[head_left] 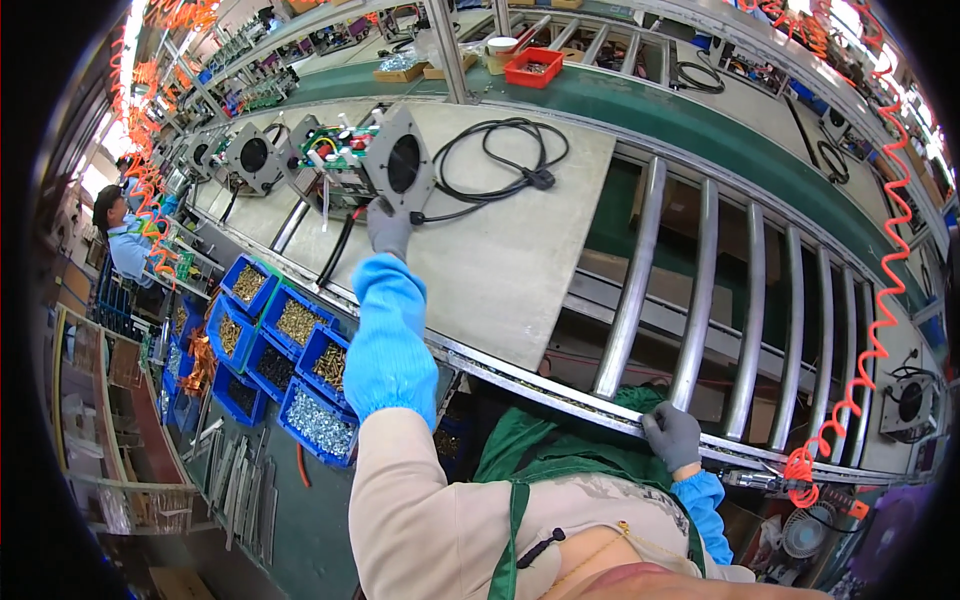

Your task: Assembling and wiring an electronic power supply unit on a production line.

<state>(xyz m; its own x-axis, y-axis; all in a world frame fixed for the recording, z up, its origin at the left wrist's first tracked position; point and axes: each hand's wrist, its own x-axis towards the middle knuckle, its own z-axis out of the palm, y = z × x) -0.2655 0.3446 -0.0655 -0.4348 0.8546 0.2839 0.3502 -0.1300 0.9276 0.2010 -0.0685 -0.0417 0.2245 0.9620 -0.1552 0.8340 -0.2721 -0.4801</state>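
Left hand (388,228) grasped the unit (370,160) by its lower edge on the board (500,260); right hand (672,435) clenched the rail (560,392). Bare board right of the unit; six bins (285,360).

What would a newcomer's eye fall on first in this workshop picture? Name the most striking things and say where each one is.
First comes the left hand in a grey glove, touching the grey fan unit on the pallet at upper centre. Next come the blue bins of screws at lower left. The right hand rests on the rail at lower right, and an orange coiled hose runs down the right rim.
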